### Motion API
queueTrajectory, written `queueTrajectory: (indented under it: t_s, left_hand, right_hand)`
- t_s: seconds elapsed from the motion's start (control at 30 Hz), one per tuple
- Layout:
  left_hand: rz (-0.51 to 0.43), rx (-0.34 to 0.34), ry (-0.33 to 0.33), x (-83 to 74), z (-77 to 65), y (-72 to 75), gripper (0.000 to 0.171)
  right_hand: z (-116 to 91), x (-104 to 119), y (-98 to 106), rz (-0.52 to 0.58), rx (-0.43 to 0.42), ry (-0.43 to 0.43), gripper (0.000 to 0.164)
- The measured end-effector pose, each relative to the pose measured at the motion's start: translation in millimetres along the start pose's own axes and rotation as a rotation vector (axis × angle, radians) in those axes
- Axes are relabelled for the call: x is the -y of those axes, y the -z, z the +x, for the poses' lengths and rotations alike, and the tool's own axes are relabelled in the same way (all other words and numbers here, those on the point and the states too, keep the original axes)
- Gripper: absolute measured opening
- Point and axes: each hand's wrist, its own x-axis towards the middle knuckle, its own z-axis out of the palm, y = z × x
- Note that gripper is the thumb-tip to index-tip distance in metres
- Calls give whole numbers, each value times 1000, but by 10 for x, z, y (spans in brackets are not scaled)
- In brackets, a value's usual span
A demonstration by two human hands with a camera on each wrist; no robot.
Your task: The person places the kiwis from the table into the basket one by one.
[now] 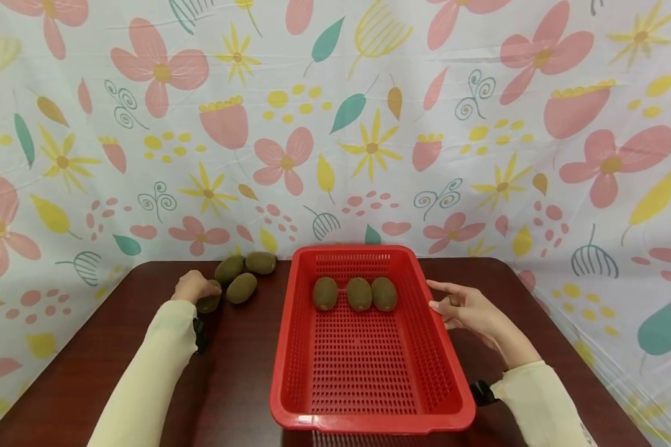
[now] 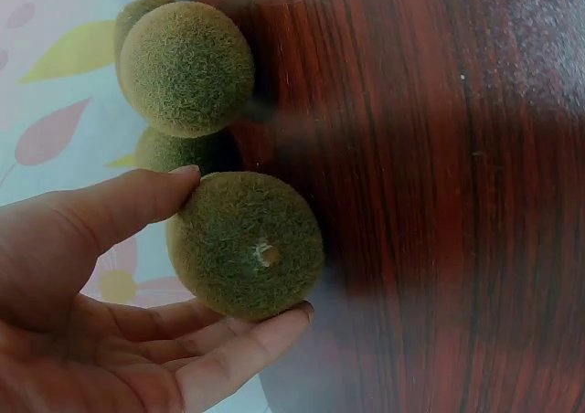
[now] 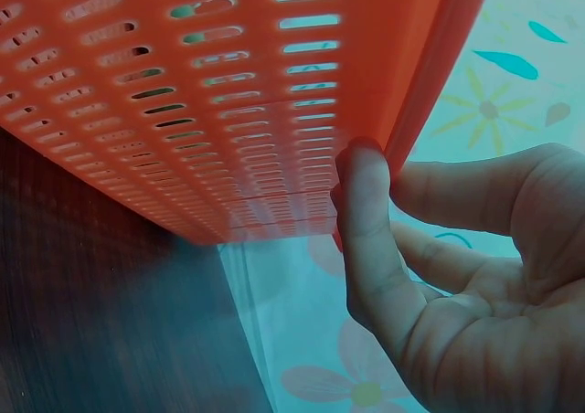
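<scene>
Left hand: the left hand (image 1: 192,287) pinches a brown, fuzzy, oval kiwi (image 2: 247,248) between thumb and fingers, at the table's far left.
Loose kiwis: three brown, fuzzy kiwis (image 1: 241,288) sit just right of it.
Basket: a red, rectangular, perforated plastic basket (image 1: 371,423), right of these; three brown kiwis (image 1: 360,294) lie in its far part.
Right hand: the right hand (image 1: 470,311) grips the basket's right rim.
Table: dark reddish-brown wood grain (image 1: 235,379).
</scene>
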Motion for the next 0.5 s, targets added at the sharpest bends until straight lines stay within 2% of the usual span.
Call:
queueTrajectory:
  t_s: [0.23, 0.5]
  left_hand:
    - [-29, 22, 5, -27, -37, 7, 62]
    - [-20, 7, -13, -20, -69, 27, 58]
  right_hand:
    - [2, -2, 3, -9, -1, -2, 66]
    - [12, 0, 8, -14, -2, 2, 66]
